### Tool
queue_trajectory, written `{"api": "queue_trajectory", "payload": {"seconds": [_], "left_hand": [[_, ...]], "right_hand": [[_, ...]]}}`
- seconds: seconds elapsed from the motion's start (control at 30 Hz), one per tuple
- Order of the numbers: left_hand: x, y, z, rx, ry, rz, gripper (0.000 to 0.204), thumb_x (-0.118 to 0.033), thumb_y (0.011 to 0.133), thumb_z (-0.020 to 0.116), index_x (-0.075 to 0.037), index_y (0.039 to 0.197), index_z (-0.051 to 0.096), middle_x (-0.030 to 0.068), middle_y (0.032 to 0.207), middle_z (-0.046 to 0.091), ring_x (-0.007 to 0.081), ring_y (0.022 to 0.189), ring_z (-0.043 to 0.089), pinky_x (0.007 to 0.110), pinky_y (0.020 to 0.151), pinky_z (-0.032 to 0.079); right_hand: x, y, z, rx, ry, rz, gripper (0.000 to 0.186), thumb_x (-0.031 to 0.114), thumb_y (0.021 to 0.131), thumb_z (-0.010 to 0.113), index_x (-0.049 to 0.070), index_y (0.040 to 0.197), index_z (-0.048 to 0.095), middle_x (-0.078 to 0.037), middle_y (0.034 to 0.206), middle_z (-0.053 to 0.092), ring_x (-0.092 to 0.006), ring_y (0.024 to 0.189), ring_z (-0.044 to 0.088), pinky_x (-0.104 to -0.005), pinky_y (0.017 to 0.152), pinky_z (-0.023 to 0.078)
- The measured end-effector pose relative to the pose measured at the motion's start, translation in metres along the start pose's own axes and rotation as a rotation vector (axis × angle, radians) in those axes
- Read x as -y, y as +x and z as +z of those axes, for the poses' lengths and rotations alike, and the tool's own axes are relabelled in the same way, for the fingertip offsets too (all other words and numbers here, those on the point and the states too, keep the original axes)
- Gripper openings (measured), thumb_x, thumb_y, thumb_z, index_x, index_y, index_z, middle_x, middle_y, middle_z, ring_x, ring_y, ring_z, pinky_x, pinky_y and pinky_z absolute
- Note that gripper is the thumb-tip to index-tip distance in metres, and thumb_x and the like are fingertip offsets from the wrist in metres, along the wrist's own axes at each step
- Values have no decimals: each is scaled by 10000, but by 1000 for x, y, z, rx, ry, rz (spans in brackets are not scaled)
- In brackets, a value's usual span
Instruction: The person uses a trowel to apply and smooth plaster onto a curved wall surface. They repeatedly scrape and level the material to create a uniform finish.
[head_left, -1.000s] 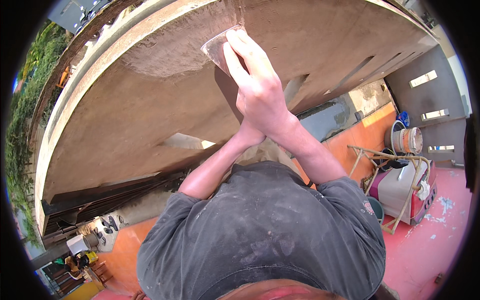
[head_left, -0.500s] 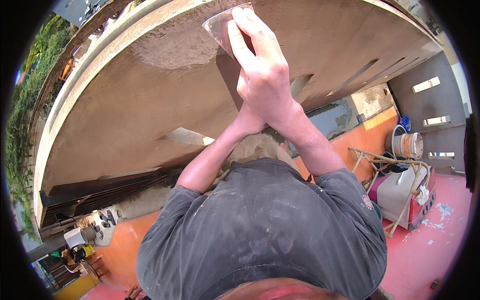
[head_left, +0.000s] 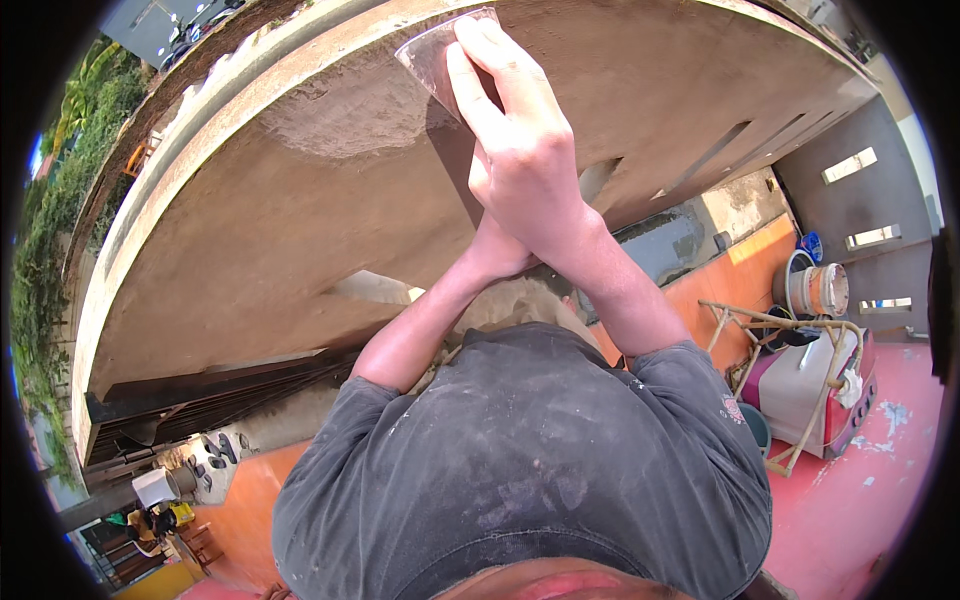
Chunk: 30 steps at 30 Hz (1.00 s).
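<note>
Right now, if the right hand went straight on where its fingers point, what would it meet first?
Probably the pale top edge of the wall, just beyond the flat blade that the right hand holds. Depth is unclear: it might brush the wall's face first, and the view ends just above.

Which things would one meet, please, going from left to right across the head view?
Green leafy plants → dark flat footwear on pale ground → flat, greyish, wedge-shaped scraper → bare right hand holding it → round pale-and-orange bucket.
</note>
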<state>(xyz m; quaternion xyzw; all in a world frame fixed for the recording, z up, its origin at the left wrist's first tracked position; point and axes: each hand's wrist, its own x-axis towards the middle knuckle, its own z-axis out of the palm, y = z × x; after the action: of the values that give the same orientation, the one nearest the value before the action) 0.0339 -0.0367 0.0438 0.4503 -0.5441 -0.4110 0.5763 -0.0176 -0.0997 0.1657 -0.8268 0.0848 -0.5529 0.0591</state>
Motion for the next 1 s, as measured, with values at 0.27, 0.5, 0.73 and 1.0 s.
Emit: {"api": "queue_trajectory", "payload": {"seconds": [0.27, 0.5, 0.73, 1.0], "left_hand": [[0, 0, -3, 37, 49, 13, 402, -120, 991, 640, -38, 1363, 515, 92, 1348, 562, 193, 1251, 538, 382, 1005, 487], [-19, 0, 1, 9, 23, 28, 447, -110, 996, 633, -42, 1408, 475, 90, 1393, 527, 196, 1293, 510, 382, 1040, 470], [-18, 7, 0, -86, 68, 87, 398, -75, 991, 624, -45, 1372, 512, 92, 1338, 566, 202, 1259, 538, 375, 1002, 494], [-15, -7, -2, -56, 28, 50, 417, -93, 1012, 608, -51, 1408, 483, 94, 1378, 541, 199, 1295, 512, 379, 1043, 473]], "right_hand": [[-4, -6, 3, 11, 30, -15, 526, -131, 743, 583, -102, 1267, 622, -211, 1375, 588, -388, 1343, 530, -431, 1115, 477], [0, 7, -1, 1, 50, -34, 534, -138, 735, 582, -98, 1267, 624, -211, 1367, 588, -387, 1337, 535, -424, 1107, 485], [-3, 5, 3, -5, 38, -47, 565, -154, 721, 585, -94, 1283, 618, -217, 1354, 595, -378, 1338, 538, -431, 1111, 488], [8, -3, 6, 16, 52, -35, 564, -147, 727, 584, -99, 1289, 613, -217, 1374, 584, -377, 1345, 534, -432, 1125, 474]]}}
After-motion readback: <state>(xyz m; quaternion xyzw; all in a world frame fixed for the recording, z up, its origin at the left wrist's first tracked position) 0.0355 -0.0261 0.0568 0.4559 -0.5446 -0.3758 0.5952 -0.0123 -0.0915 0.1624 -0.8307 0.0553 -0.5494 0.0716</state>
